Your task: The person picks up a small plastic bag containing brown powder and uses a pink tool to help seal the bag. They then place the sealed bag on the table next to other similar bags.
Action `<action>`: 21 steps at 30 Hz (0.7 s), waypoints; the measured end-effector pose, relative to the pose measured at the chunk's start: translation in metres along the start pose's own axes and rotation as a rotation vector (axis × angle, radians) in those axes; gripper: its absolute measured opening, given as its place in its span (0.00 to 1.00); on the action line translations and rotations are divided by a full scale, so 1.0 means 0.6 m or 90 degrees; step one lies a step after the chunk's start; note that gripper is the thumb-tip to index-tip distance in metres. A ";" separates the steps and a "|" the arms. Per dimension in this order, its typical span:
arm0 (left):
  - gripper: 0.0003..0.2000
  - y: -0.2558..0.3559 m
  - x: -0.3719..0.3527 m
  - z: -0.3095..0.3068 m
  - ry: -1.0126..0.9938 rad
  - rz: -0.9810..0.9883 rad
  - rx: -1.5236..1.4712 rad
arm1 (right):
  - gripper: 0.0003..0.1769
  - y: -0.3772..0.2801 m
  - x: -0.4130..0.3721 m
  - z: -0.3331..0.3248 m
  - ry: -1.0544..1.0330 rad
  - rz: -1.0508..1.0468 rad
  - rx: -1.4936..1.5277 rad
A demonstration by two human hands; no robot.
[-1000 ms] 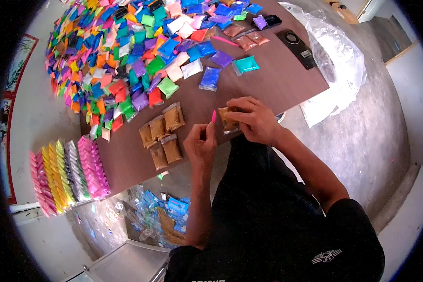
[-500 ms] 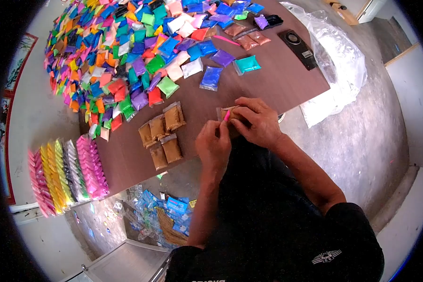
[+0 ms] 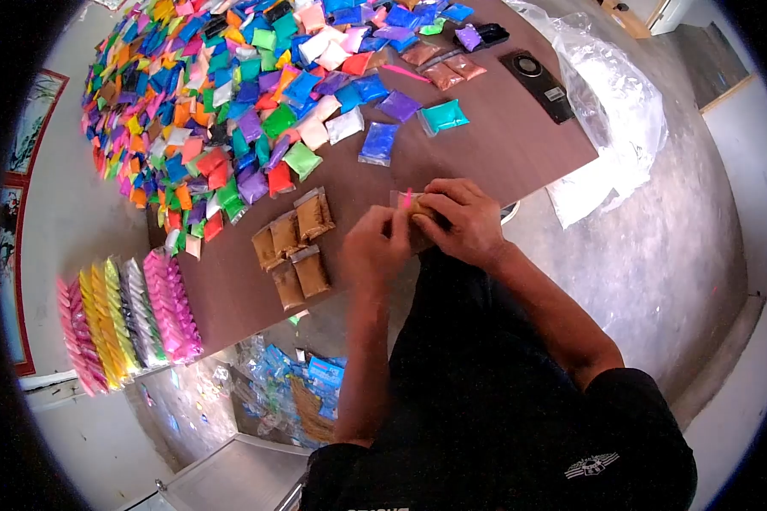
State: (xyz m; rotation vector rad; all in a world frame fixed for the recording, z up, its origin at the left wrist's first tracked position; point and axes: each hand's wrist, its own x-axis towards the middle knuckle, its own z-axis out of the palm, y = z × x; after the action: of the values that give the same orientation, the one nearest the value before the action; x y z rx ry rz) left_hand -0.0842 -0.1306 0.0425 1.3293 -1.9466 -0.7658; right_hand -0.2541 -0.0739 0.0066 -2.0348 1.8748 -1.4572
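At the table's near edge my right hand [image 3: 464, 220] is closed on a small clear bag of brown filling [image 3: 416, 208], the thumb and fingers pressing over it. A bright pink strip [image 3: 406, 198] stands up at the bag's left end. My left hand [image 3: 375, 242] is just left of the bag, its fingers curled in and smeared by motion; I cannot tell whether they hold anything. Several similar brown bags [image 3: 311, 271] lie on the table to the left of that hand.
A big heap of colourful small packets [image 3: 222, 111] covers the table's far left. Twisted coloured packs [image 3: 128, 319] line the left edge. A black scale [image 3: 537, 85] lies at the right, beside clear plastic sheeting [image 3: 618, 111]. Blue packaging [image 3: 324, 375] is on the floor.
My left hand has drawn back to the left, away from the pink strip. The right hand stays on the bag, and the pink strip now stands more upright.
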 end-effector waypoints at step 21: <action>0.10 -0.018 -0.017 0.007 0.011 0.005 0.010 | 0.18 -0.006 0.001 -0.002 0.025 0.011 0.010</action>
State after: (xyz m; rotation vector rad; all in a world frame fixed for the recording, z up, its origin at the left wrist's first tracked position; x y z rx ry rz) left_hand -0.0785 -0.1241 0.0301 1.3328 -1.9461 -0.7344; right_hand -0.2521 -0.0724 0.0097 -1.9919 1.8839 -1.5151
